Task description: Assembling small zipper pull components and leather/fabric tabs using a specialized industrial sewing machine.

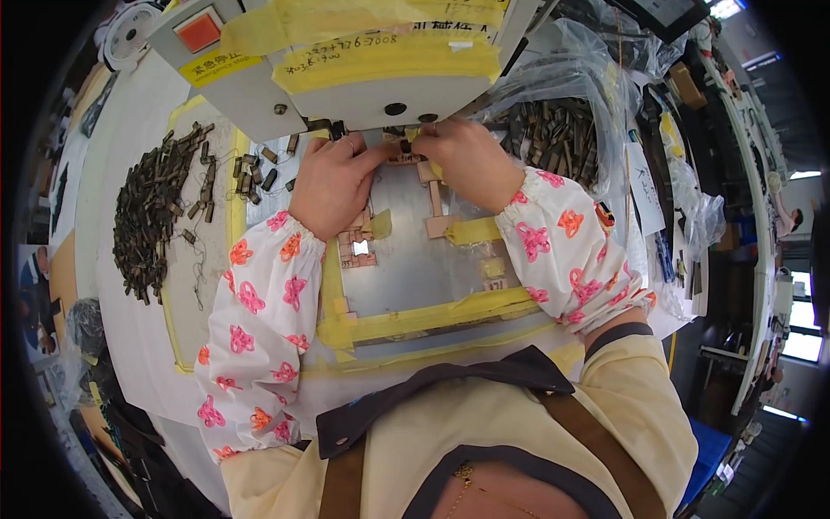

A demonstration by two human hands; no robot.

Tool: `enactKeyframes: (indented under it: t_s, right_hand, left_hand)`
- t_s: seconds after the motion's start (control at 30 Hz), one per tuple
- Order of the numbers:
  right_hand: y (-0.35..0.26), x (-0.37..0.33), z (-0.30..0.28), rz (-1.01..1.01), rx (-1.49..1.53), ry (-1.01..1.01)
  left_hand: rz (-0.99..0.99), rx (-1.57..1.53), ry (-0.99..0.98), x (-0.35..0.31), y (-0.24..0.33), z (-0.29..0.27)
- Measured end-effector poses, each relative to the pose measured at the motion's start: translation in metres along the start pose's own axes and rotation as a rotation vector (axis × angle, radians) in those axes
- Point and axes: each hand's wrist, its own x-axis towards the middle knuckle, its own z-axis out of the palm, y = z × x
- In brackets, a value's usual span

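Observation:
Under the front of a white machine head (346,95), both my hands work close together over a metal plate (402,259). My left hand (333,183) has its fingers bent, with the thumb stretched right toward a small dark piece (405,147) at the centre. From the other side, my right hand (467,160) curls with its fingertips pinched beside that same piece. The fingertips of both hands are partly hidden by the machine's lower edge, so what each one grips cannot be made out. Pinkish blocks (437,201) are fixed on the plate near my right hand.
A large pile of small dark pieces with thin wires (151,216) lies at the left, with several loose ones (251,177) nearer my left hand. More dark pieces (553,138) sit in clear plastic at the right. Yellow tape (415,322) borders the plate. A red button (199,31) is on the machine.

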Motion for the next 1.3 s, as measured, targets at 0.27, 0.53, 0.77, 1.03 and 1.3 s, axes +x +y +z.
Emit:
enactKeyframes:
  t_s: [0.27,0.53,0.77,1.03,1.3]
  right_hand:
    - [0.005,-0.002,0.0,-0.032,0.047,0.09]
    - [0.008,0.004,-0.006,-0.071,-0.025,-0.004]
    - [0.008,0.001,-0.005,-0.052,-0.089,0.03]
    - [0.019,0.004,-0.002,-0.053,-0.083,-0.019]
    - [0.016,0.01,0.002,-0.051,0.005,-0.001]
  left_hand:
    - [0.157,0.291,-0.041,0.011,0.005,-0.004]
    - [-0.052,-0.081,0.074,-0.002,-0.003,0.004]
    - [0.012,0.054,0.002,0.0,-0.003,0.0]
    - [0.006,0.046,-0.019,0.006,-0.011,0.007]
    - [0.056,-0.024,0.114,0.005,-0.018,0.002]
